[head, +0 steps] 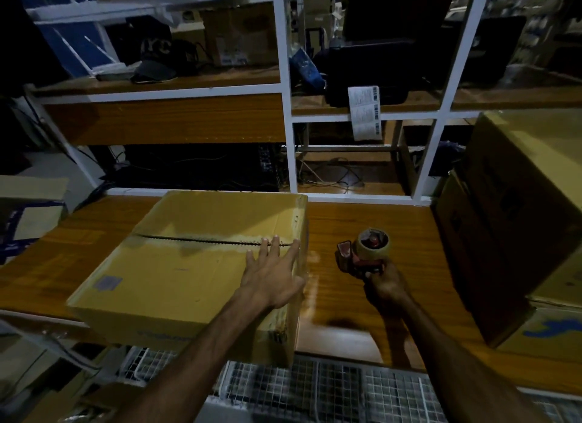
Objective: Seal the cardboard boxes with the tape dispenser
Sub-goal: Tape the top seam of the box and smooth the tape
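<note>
My left hand (273,276) lies flat with fingers spread on the cardboard box (195,271), pressing its flaps together at the seam, while my right hand (385,285), just beside it, grips the tape dispenser (365,252) ready.

This looks like a packing or dispatch area in a warehouse or stockroom, dimly lit. A wooden workbench (362,221) carries a closed cardboard box (189,265) toward its left side, and more large cartons (519,208) are stacked at its right edge. Behind the bench stands white metal shelving (285,107) with wooden boards, holding further boxes, dark equipment and tangled cables. A strip of printed barcode labels (365,112) hangs over one shelf edge. Wire mesh panels (330,388) lie below the bench's near edge.
</note>
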A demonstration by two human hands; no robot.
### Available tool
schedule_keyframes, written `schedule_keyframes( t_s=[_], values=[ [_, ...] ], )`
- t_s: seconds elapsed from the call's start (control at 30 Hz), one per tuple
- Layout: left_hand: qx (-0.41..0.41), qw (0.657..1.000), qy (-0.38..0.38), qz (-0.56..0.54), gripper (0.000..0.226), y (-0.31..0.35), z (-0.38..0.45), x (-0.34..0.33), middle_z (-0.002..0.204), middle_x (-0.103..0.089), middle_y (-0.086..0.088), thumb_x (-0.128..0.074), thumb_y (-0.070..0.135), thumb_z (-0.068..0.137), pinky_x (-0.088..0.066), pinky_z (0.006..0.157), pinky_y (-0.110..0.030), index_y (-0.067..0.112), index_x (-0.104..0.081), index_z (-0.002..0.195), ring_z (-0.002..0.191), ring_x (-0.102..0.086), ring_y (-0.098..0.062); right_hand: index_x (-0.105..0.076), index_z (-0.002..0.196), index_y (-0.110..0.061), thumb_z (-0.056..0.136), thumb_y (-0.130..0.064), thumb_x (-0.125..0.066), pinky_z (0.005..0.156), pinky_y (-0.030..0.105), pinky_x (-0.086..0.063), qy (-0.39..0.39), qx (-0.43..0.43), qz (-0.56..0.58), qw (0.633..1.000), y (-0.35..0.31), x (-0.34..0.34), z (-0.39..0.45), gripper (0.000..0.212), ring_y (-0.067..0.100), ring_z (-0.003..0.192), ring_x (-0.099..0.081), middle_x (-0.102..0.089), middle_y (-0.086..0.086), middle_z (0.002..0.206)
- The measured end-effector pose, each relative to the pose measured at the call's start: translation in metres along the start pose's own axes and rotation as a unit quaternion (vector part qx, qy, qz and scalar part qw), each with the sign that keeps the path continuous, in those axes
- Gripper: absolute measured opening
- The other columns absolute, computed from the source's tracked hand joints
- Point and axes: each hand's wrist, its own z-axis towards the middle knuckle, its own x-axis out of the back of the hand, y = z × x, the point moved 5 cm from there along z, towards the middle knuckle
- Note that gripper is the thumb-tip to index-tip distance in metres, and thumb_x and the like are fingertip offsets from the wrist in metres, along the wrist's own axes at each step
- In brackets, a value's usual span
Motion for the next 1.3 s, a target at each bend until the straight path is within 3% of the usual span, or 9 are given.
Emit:
schedule_keyframes(
  t_s=[0.2,0.37,0.57,0.8,0.9,0.97,1.03,1.17,1.3],
  values=[
    [0.012,0.997,-0.028,0.068,0.082,0.015,0.007,0.003,0.170,0.008,-0.026,-0.046,0.055,0.101,-0.017,0.125,-0.064,0.038,0.003,0.165,0.156,-0.001,-0.051,-0.049,0.145,-0.032,0.098,-0.024,-0.067,0.078,0.041,-0.054,0.011,-0.013,-0.003,1.000,0.006,-0.006,0.003,0.051,0.028,0.101,-0.065,-0.068,0.003,0.126],
    [0.055,0.987,-0.052,0.144,0.090,0.032,0.015,0.000,0.167,0.009,-0.034,-0.061,0.048,0.098,-0.026,0.120,-0.064,0.031,-0.005,0.166,0.153,-0.005,-0.060,-0.044,0.131,-0.042,0.093,-0.030,-0.065,0.064,0.044,-0.061,0.019,-0.035,-0.046,0.998,0.008,-0.009,-0.002,0.045,0.023,0.078,-0.069,-0.070,-0.002,0.099],
    [0.098,0.957,-0.015,0.272,0.072,0.049,0.022,-0.017,0.158,-0.011,-0.048,-0.050,0.046,0.107,-0.054,0.096,-0.062,0.005,-0.026,0.162,0.133,-0.032,-0.075,-0.045,0.147,-0.023,0.094,-0.034,-0.068,0.105,0.057,-0.049,0.093,-0.040,-0.169,0.980,-0.004,-0.005,-0.029,0.059,0.042,0.126,-0.053,-0.050,0.020,0.138],
    [0.130,0.934,-0.037,0.331,0.048,0.054,0.026,-0.024,0.152,-0.020,-0.050,-0.052,0.017,0.109,-0.058,0.089,-0.063,-0.009,-0.042,0.148,0.123,-0.044,-0.074,-0.052,0.142,-0.024,0.096,-0.033,-0.071,0.116,0.063,-0.031,0.089,0.011,-0.118,0.989,-0.036,-0.005,-0.054,0.050,0.038,0.138,-0.045,-0.049,0.015,0.146],
    [0.094,0.962,-0.036,0.255,0.048,0.054,0.017,-0.015,0.163,-0.004,-0.041,-0.058,0.036,0.104,-0.048,0.102,-0.069,0.000,-0.059,0.136,0.135,-0.030,-0.073,-0.055,0.142,-0.022,0.101,-0.034,-0.066,0.116,0.056,-0.030,0.106,0.060,-0.087,0.989,-0.065,-0.004,-0.066,0.044,0.031,0.134,-0.048,-0.051,0.011,0.143],
    [0.052,0.988,-0.046,0.141,0.051,0.047,0.008,-0.010,0.169,0.009,-0.028,-0.054,0.056,0.100,-0.026,0.117,-0.074,0.013,-0.068,0.124,0.148,-0.011,-0.066,-0.055,0.144,-0.024,0.104,-0.038,-0.060,0.115,0.052,-0.034,0.103,0.102,-0.060,0.988,-0.089,-0.007,-0.074,0.043,0.026,0.130,-0.052,-0.053,0.007,0.141],
    [-0.013,1.000,-0.019,-0.006,0.053,0.036,-0.006,-0.008,0.173,0.009,-0.015,-0.048,0.063,0.099,-0.009,0.125,-0.066,0.032,-0.061,0.141,0.157,0.000,-0.049,-0.053,0.148,-0.025,0.107,-0.041,-0.054,0.112,0.048,-0.041,0.086,0.149,-0.035,0.985,-0.114,-0.014,-0.080,0.044,0.022,0.128,-0.054,-0.053,0.003,0.143],
    [-0.022,0.940,0.081,-0.332,0.052,-0.019,-0.042,0.004,0.167,-0.032,0.014,-0.054,0.052,0.103,-0.031,0.124,-0.053,0.046,-0.043,0.154,0.151,-0.033,-0.013,-0.052,0.150,-0.018,0.110,-0.037,-0.051,0.101,0.033,-0.044,0.020,0.224,-0.016,0.974,-0.161,-0.043,-0.094,0.044,0.020,0.130,-0.055,-0.054,0.002,0.146],
    [0.034,0.965,0.113,-0.232,0.054,-0.105,-0.043,-0.003,0.168,-0.026,0.016,-0.039,0.059,0.106,-0.014,0.128,-0.045,0.042,-0.037,0.158,0.157,-0.019,-0.013,-0.040,0.157,-0.010,0.111,-0.044,-0.040,0.127,0.050,-0.026,-0.023,0.286,-0.195,0.938,-0.191,-0.090,-0.106,0.056,0.031,0.157,-0.028,-0.031,0.014,0.169]
  ],
)
